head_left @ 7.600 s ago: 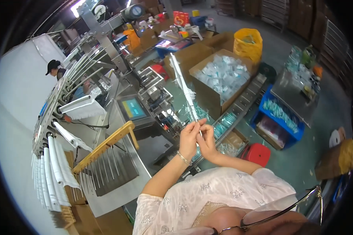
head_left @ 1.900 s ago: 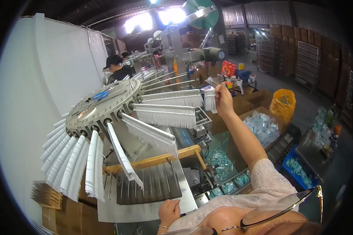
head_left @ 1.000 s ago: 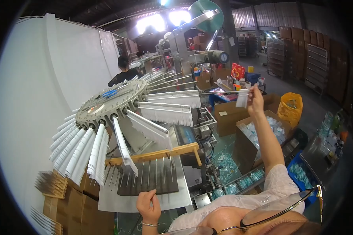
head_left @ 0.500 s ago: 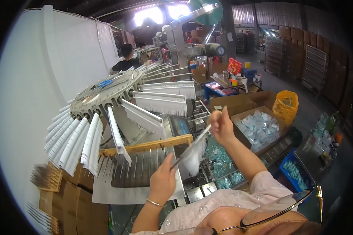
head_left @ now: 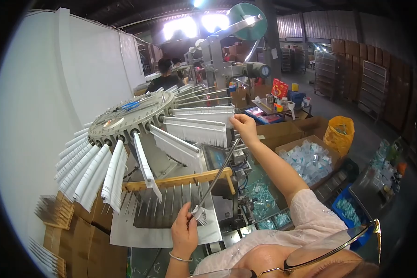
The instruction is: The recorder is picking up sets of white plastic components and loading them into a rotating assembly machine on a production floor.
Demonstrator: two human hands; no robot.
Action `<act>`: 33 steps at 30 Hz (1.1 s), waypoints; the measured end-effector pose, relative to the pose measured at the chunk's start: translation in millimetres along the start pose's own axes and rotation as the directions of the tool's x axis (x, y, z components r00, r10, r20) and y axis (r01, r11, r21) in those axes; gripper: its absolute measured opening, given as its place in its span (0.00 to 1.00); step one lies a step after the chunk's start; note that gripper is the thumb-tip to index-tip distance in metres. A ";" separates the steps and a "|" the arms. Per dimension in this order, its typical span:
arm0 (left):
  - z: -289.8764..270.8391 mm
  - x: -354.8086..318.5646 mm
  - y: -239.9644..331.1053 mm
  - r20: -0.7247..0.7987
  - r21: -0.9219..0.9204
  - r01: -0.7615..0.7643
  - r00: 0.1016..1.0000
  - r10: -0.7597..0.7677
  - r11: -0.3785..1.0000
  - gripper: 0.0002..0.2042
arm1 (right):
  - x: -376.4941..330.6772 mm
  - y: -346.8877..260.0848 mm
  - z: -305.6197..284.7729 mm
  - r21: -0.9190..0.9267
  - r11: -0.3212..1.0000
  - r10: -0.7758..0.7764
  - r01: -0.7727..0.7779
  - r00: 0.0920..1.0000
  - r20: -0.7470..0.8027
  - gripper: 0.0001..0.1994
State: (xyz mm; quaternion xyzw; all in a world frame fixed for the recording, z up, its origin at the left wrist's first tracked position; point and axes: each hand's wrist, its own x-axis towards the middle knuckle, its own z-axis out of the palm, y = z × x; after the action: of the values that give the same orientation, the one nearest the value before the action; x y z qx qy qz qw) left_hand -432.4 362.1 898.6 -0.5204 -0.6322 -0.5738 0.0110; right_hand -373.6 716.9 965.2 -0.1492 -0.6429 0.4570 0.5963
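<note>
Beyond hands, cardboard box (head_left: 295, 144) holds clear packets (head_left: 309, 159).

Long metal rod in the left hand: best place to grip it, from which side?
Grip the rod on its bare middle, coming from the right, open side. It slants up from the left hand toward the right hand. Its lower end carries a white tuft, and the wooden rail and comb rack lie to its left.
</note>
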 end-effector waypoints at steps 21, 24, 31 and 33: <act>4.9 -2.1 -7.1 0.059 -0.053 0.039 0.998 -0.036 0.998 0.19 | -2.3 -0.4 -7.9 -0.031 0.999 0.008 -0.009 1.000 -0.006 0.08; 5.2 -3.3 -9.2 0.056 -0.042 0.039 0.998 -0.037 0.998 0.19 | -0.4 3.6 -8.9 -0.025 1.000 -0.002 0.002 1.000 -0.010 0.10; 4.7 -4.8 -11.1 0.057 -0.015 0.030 0.998 -0.029 0.999 0.19 | -1.2 0.3 -8.4 -0.023 1.000 -0.001 0.000 1.000 -0.019 0.09; 5.3 -6.6 -12.1 0.057 -0.031 0.034 0.998 -0.032 0.999 0.19 | -0.2 1.9 -10.1 -0.043 0.999 -0.027 0.026 1.000 -0.014 0.10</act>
State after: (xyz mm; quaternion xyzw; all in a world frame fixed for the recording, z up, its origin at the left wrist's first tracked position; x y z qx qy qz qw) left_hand -434.4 364.2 884.1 -0.5260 -0.6316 -0.5691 -0.0245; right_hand -365.1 721.9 962.3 -0.1567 -0.6503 0.4340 0.6035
